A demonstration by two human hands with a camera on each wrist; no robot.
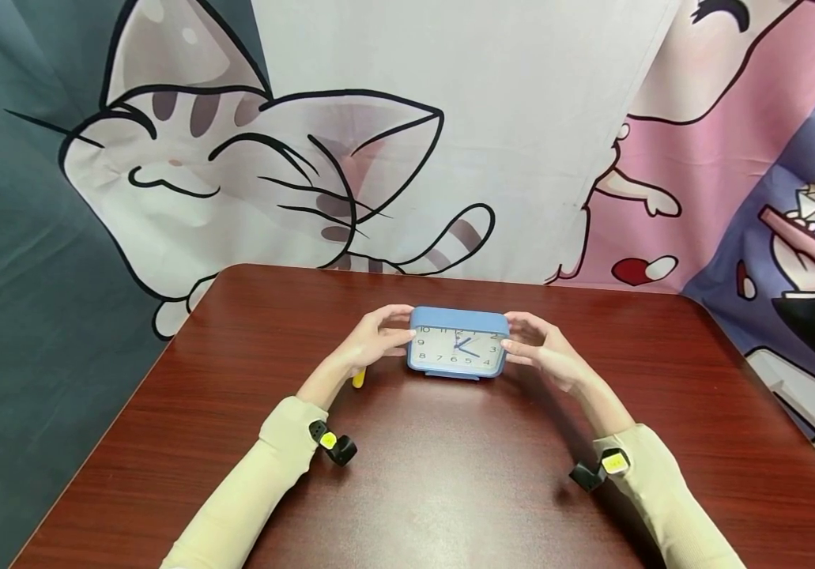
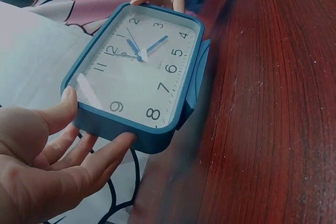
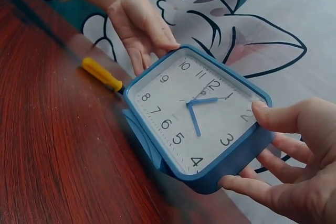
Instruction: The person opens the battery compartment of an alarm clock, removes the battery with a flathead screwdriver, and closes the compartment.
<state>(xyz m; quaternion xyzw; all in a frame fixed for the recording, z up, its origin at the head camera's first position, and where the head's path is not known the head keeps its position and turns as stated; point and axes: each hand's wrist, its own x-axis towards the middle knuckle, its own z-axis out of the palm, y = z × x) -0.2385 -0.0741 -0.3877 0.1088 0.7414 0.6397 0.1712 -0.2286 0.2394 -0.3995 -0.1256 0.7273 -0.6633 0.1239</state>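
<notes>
A blue rectangular alarm clock with a white dial is held upright between both hands near the far part of the table, its face toward me. My left hand grips the clock's left side, thumb at the front edge and fingers along the side. On the opposite side, my right hand holds it the same way, as the right wrist view also shows. A blue stand juts from the clock's underside. Whether that stand touches the table cannot be made out.
Beside the clock, near my left hand, lies a tool with a yellow handle, perhaps a screwdriver; its shaft is mostly hidden. The dark red wooden table reaches to a cartoon-printed curtain behind.
</notes>
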